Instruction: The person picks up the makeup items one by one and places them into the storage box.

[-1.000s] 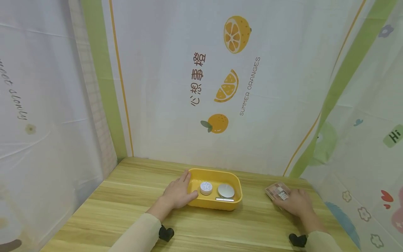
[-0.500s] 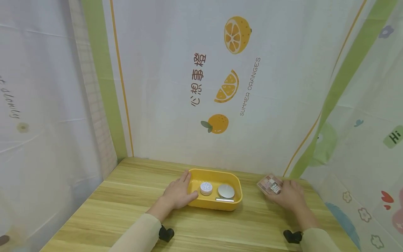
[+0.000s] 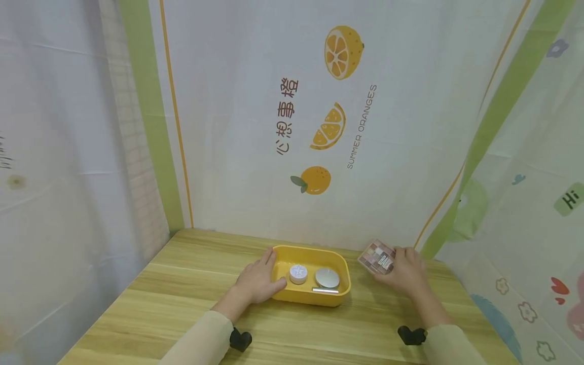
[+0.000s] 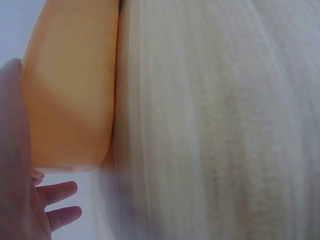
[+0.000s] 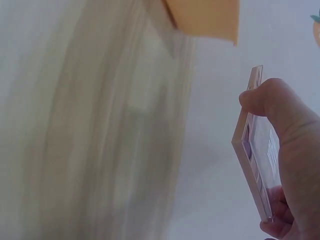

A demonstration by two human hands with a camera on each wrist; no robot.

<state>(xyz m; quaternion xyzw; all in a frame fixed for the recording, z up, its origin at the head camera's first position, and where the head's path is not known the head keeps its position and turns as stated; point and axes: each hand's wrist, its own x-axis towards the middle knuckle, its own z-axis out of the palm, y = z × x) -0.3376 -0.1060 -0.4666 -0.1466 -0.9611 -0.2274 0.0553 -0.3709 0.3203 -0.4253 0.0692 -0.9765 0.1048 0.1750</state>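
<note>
In the head view my right hand (image 3: pixel 405 274) grips a square eyeshadow palette (image 3: pixel 377 257) with a checkered brown-and-pink face. The right wrist view shows the palette (image 5: pixel 252 150) tilted on edge, my thumb on one side and fingertips at its lower corner, above the table. My left hand (image 3: pixel 259 280) rests at the left end of a yellow tub (image 3: pixel 315 299), thumb over the near rim. In the left wrist view its fingers are straight beside the tub's end (image 4: pixel 75 100). Inside the tub lie a small round white case (image 3: pixel 298 274), a larger round pale case (image 3: pixel 327 277) and a slim silver stick (image 3: pixel 325 290).
A wood-grain table (image 3: pixel 191 284) lies beneath everything. Behind it hangs a white cloth (image 3: pixel 237 192) printed with oranges, and further cloths close in both sides. Black wrist mounts sit below both hands.
My right hand has brought the palette leftward and up from the table's right side, closer to the tub. My left hand and the tub have stayed put.
</note>
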